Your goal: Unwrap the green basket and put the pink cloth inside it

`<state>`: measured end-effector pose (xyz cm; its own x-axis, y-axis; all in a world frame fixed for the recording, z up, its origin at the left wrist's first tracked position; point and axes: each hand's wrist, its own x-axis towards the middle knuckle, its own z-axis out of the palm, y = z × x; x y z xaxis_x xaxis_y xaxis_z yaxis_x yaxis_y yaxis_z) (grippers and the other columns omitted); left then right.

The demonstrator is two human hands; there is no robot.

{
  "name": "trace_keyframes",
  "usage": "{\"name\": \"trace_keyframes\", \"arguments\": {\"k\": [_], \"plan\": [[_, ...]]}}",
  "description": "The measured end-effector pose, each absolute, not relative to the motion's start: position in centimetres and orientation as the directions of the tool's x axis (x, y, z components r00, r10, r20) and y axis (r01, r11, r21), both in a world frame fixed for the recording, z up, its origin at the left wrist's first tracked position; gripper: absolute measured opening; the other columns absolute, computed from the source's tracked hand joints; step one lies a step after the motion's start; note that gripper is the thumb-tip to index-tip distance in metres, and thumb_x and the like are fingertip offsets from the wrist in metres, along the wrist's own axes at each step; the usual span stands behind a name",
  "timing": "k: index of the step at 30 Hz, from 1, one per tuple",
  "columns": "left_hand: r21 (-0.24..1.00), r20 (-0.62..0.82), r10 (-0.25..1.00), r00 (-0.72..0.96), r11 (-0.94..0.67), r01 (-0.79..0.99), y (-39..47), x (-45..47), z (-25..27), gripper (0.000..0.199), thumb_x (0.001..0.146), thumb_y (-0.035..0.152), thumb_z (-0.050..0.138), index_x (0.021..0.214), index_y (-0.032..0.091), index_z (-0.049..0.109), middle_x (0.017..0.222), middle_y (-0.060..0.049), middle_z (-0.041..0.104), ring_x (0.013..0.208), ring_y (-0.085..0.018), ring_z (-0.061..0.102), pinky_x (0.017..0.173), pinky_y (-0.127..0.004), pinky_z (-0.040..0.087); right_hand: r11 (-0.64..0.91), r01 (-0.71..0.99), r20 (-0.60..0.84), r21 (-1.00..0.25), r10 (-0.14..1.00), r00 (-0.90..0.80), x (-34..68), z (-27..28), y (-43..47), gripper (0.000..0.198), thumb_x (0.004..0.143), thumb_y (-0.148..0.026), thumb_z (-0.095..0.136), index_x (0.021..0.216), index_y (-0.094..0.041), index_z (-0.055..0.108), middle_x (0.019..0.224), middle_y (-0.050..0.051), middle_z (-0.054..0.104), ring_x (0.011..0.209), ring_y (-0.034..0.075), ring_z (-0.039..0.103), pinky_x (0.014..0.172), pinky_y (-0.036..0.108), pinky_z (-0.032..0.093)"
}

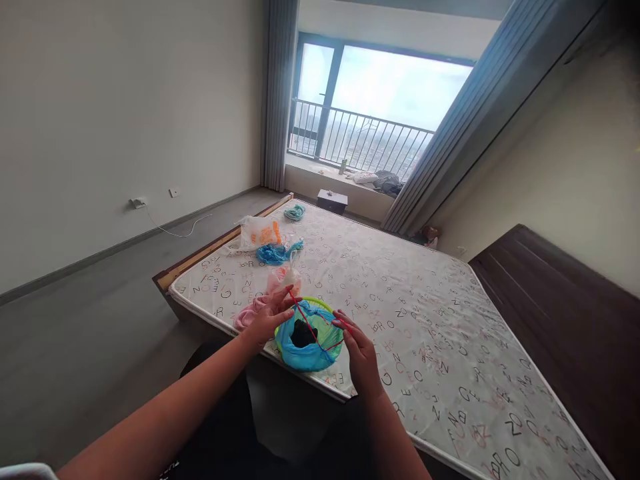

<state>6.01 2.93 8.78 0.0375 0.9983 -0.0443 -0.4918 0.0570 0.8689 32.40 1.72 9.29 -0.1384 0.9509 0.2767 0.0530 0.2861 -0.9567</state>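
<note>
Hands: left hand [269, 319], right hand [361, 357] pinch red string [314, 333] taut; over blue mesh bag [306, 350]; mattress [425, 313]

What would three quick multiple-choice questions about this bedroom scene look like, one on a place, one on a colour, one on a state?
1. Where does the blue mesh bag sit?
A. on the floor
B. at the mattress edge, between the hands
C. on the window sill

2. What colour is the string?
A. red
B. white
C. black

3. How is the string held?
A. lying loose
B. stretched between the left hand and right hand
C. hanging from one hand

Answers: 1 B, the bag rests on the near mattress edge; 2 A, the thin line shows red; 3 B, both hands' fingers pinch its ends.
</note>
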Motion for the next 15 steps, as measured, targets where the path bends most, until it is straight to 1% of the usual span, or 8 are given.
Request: {"name": "trace_keyframes", "arguments": {"k": [2,4,6,7,8,10,12,15], "plan": [[0.9,-0.035,0.998,0.049,0.053,-0.432,2.6,6.4,8.3,0.085,0.076,0.025,0.091,0.153,0.022,0.056,0.121,-0.012,0.079,0.123,-0.034,0.068,0.109,-0.045,0.045,0.211,-0.03,0.213,-0.977,0.975,-0.06,32.1,8.7,1.8,0.037,0.098,-0.052,0.064,0.111,-0.024,0.082,0.12,0.011,0.078,0.125,0.03,0.068,0.119,0.055,0.046],[0.935,-0.019,0.999,0.043,0.033,-0.353,2.4,7.1,8.0,0.083,0.078,0.024,0.089,0.154,0.018,0.055,0.107,-0.011,0.081,0.12,-0.033,0.069,0.111,-0.044,0.042,0.145,-0.128,0.148,-0.981,0.989,-0.01,31.6,8.4,1.9,0.041,0.097,-0.055,0.064,0.115,-0.022,0.08,0.101,0.008,0.078,0.094,0.024,0.075,0.104,0.049,0.057],[0.96,0.014,0.999,0.045,-0.001,-0.281,2.0,8.1,7.9,0.077,0.08,0.022,0.086,0.152,0.017,0.058,0.095,-0.009,0.081,0.115,-0.032,0.07,0.11,-0.041,0.041,0.096,-0.129,0.102,-0.987,0.994,-0.035,30.9,8.5,2.2,0.046,0.096,-0.057,0.063,0.121,-0.021,0.078,0.098,0.005,0.075,0.068,0.015,0.067,0.083,0.04,0.062],[0.968,0.037,0.998,0.057,-0.022,-0.249,1.8,8.7,8.0,0.073,0.081,0.021,0.085,0.15,0.017,0.06,0.09,-0.007,0.08,0.109,-0.031,0.071,0.107,-0.04,0.043,0.092,-0.072,0.097,-0.993,0.993,-0.072,30.6,8.7,2.3,0.047,0.095,-0.058,0.064,0.122,-0.022,0.077,0.102,0.006,0.075,0.063,0.013,0.063,0.074,0.036,0.061],[0.974,0.061,0.995,0.073,-0.044,-0.22,1.5,9.4,8.0,0.07,0.083,0.021,0.083,0.149,0.018,0.061,0.086,-0.006,0.079,0.1,-0.029,0.072,0.102,-0.039,0.045,0.107,0.011,0.105,-0.994,0.987,-0.118,30.2,8.9,2.5,0.047,0.094,-0.058,0.065,0.122,-0.022,0.077,0.107,0.006,0.074,0.063,0.013,0.062,0.068,0.032,0.058],[0.981,0.099,0.991,0.094,-0.081,-0.175,0.9,10.7,8.0,0.056,0.087,0.023,0.08,0.141,0.02,0.064,0.079,-0.003,0.076,0.081,-0.025,0.07,0.088,-0.036,0.047,0.177,0.184,0.138,-0.967,0.968,-0.207,29.5,9.3,2.7,0.044,0.093,-0.058,0.065,0.113,-0.022,0.079,0.106,0.007,0.075,0.074,0.016,0.065,0.068,0.029,0.054],[0.985,0.117,0.989,0.088,-0.104,-0.14,0.3,11.7,7.7,0.035,0.091,0.025,0.077,0.124,0.022,0.067,0.074,-0.002,0.073,0.069,-0.022,0.066,0.075,-0.034,0.045,0.233,0.301,0.158,-0.925,0.954,-0.255,29.1,9.4,2.8,0.041,0.095,-0.058,0.061,0.094,-0.021,0.077,0.091,0.005,0.074,0.079,0.018,0.064,0.071,0.028,0.051],[0.988,0.144,0.988,0.052,-0.14,-0.071,-0.2,12.6,7.3,0.017,0.092,0.027,0.076,0.101,0.024,0.062,0.071,-0.002,0.07,0.064,-0.02,0.062,0.068,-0.032,0.04,0.2,0.385,0.102,-0.901,0.96,-0.26,28.9,9.5,2.7,0.043,0.095,-0.058,0.059,0.078,-0.02,0.069,0.071,0.001,0.066,0.068,0.016,0.056,0.063,0.026,0.042]]}}
